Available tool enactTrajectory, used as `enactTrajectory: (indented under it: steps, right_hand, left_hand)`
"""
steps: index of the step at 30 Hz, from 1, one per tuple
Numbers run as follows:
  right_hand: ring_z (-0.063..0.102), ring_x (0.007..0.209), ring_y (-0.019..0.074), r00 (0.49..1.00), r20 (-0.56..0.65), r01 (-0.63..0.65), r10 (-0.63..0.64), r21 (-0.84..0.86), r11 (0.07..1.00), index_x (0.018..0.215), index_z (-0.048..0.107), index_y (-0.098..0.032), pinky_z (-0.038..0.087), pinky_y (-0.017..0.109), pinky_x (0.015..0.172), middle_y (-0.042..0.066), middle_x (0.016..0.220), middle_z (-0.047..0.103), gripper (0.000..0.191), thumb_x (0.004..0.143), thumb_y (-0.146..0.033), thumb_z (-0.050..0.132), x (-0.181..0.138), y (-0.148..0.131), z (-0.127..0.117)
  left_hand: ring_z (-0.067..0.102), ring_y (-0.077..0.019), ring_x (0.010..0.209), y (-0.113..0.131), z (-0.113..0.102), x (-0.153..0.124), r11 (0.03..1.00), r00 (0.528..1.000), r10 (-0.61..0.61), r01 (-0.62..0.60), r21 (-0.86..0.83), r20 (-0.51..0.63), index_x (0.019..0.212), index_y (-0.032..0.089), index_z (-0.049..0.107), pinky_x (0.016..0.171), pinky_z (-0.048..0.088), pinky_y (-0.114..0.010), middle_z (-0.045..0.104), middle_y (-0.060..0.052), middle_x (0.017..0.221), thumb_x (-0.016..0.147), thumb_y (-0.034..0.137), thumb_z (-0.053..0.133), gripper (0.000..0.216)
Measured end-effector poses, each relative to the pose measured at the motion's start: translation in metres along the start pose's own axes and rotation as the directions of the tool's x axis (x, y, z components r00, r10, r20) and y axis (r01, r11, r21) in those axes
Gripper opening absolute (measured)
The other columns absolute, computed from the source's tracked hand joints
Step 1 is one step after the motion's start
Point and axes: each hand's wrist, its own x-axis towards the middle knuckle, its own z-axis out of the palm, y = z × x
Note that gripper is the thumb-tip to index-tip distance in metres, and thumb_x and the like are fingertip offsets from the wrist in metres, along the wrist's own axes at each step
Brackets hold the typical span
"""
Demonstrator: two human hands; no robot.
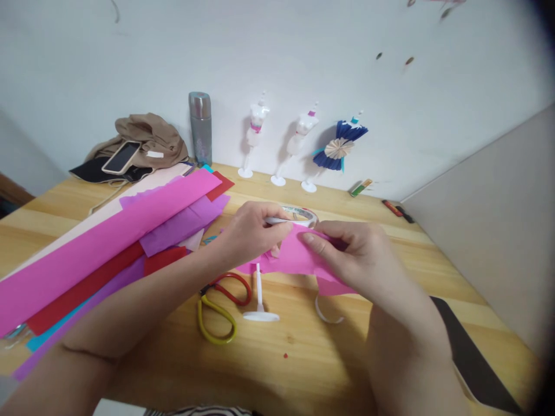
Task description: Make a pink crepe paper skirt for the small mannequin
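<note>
Between my two hands a strip of bright pink crepe paper point(297, 257) is stretched, with part of it hanging down on the right. My left hand point(251, 228) pinches its upper left edge between thumb and fingers. The right side of the strip is gripped by my right hand point(358, 251), thumb on the near face. Below the paper shows the white stand point(260, 303) of a small dress form; its upper part is hidden. Just behind my fingers lies a roll of tape point(306, 216). Scissors point(219, 315) with red and yellow handles lie beside the stand.
Stacked coloured paper point(108, 248) covers the left. Behind it are brown cloth point(150, 136), a phone point(121, 158) and a flask point(200, 130). Two white dress forms point(256, 127) and one in blue paper point(340, 144) stand along the wall. A dark flat object point(472, 352) lies at right.
</note>
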Motion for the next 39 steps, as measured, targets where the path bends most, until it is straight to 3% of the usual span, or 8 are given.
enactTrajectory:
  steps: [3, 6, 9, 12, 21, 26, 32, 39]
  right_hand:
    - [0.034, 0.049, 0.0094, 0.997, -0.057, 0.04, -0.043, -0.043, 0.998, 0.058, 0.047, -0.02, 0.025, 0.026, 0.046, -0.004, 0.051, 0.042, 0.036, 0.091, -0.031, 0.057, -0.002, -0.001, 0.001]
    - [0.037, 0.049, 0.0105, 0.991, -0.111, 0.067, -0.074, -0.065, 0.996, 0.058, 0.046, -0.021, 0.027, 0.026, 0.047, -0.003, 0.052, 0.045, 0.033, 0.088, -0.027, 0.059, -0.003, 0.0, 0.001]
    - [0.046, 0.053, 0.012, 0.984, -0.161, 0.076, -0.077, -0.01, 0.997, 0.064, 0.055, -0.021, 0.034, 0.026, 0.051, -0.002, 0.057, 0.053, 0.024, 0.087, -0.025, 0.061, -0.001, 0.003, 0.002]
    - [0.058, 0.064, 0.015, 0.977, -0.209, 0.075, -0.052, 0.101, 0.992, 0.078, 0.068, -0.021, 0.043, 0.027, 0.059, 0.001, 0.071, 0.066, 0.01, 0.085, -0.022, 0.062, 0.002, 0.005, 0.004]
    - [0.065, 0.069, 0.0189, 0.99, -0.134, 0.019, 0.049, 0.465, 0.885, 0.075, 0.071, -0.022, 0.046, 0.027, 0.051, 0.004, 0.075, 0.071, 0.01, 0.079, -0.031, 0.072, 0.003, -0.005, 0.006]
    - [0.063, 0.063, 0.0169, 0.984, -0.17, 0.038, 0.047, 0.468, 0.883, 0.073, 0.071, -0.022, 0.047, 0.027, 0.051, 0.002, 0.07, 0.07, 0.01, 0.076, -0.031, 0.075, 0.003, -0.006, 0.012]
    - [0.068, 0.073, 0.0198, 0.968, -0.246, 0.084, 0.038, 0.468, 0.88, 0.074, 0.072, -0.023, 0.053, 0.031, 0.062, 0.004, 0.078, 0.075, 0.005, 0.076, -0.028, 0.074, 0.004, -0.005, 0.018]
    - [0.06, 0.057, 0.0151, 0.953, -0.301, 0.069, 0.031, 0.318, 0.946, 0.068, 0.067, -0.021, 0.046, 0.028, 0.053, 0.001, 0.064, 0.068, 0.013, 0.079, -0.026, 0.071, 0.006, -0.005, 0.019]
  left_hand:
    - [0.048, -0.0059, 0.047, -0.001, 0.0, 0.0, 0.982, 0.991, 0.086, -0.066, 0.175, -0.107, 0.072, 0.015, 0.065, 0.045, 0.035, -0.016, 0.052, 0.006, 0.051, 0.079, 0.015, 0.055, 0.012]
    - [0.047, -0.0064, 0.053, -0.003, 0.0, 0.001, 0.918, 0.942, 0.264, -0.18, 0.353, -0.206, 0.072, 0.016, 0.063, 0.051, 0.036, -0.018, 0.055, 0.005, 0.059, 0.078, 0.014, 0.054, 0.011]
    - [0.049, -0.0076, 0.059, -0.005, -0.001, -0.001, 0.828, 0.869, 0.441, -0.297, 0.475, -0.226, 0.071, 0.016, 0.062, 0.054, 0.036, -0.02, 0.057, 0.003, 0.066, 0.08, 0.013, 0.054, 0.012]
    - [0.05, -0.0081, 0.061, -0.004, -0.002, -0.003, 0.765, 0.829, 0.518, -0.34, 0.547, -0.209, 0.073, 0.016, 0.062, 0.054, 0.036, -0.02, 0.057, 0.002, 0.068, 0.08, 0.012, 0.054, 0.012]
    - [0.049, -0.0083, 0.06, -0.005, 0.0, -0.003, 0.723, 0.799, 0.561, -0.346, 0.598, -0.217, 0.078, 0.017, 0.064, 0.057, 0.039, -0.019, 0.059, 0.003, 0.069, 0.079, 0.009, 0.056, 0.011]
    - [0.052, -0.0094, 0.063, -0.004, 0.001, -0.004, 0.731, 0.809, 0.547, -0.335, 0.594, -0.216, 0.079, 0.018, 0.065, 0.058, 0.04, -0.019, 0.061, 0.002, 0.071, 0.08, 0.011, 0.057, 0.01]
    - [0.054, -0.0112, 0.068, -0.003, 0.002, -0.006, 0.746, 0.83, 0.529, -0.356, 0.563, -0.178, 0.082, 0.018, 0.067, 0.063, 0.042, -0.022, 0.063, 0.001, 0.073, 0.085, 0.012, 0.057, 0.012]
    - [0.054, -0.0116, 0.069, -0.003, 0.002, -0.008, 0.773, 0.848, 0.501, -0.348, 0.531, -0.174, 0.085, 0.019, 0.068, 0.066, 0.043, -0.023, 0.062, 0.002, 0.072, 0.088, 0.015, 0.058, 0.012]
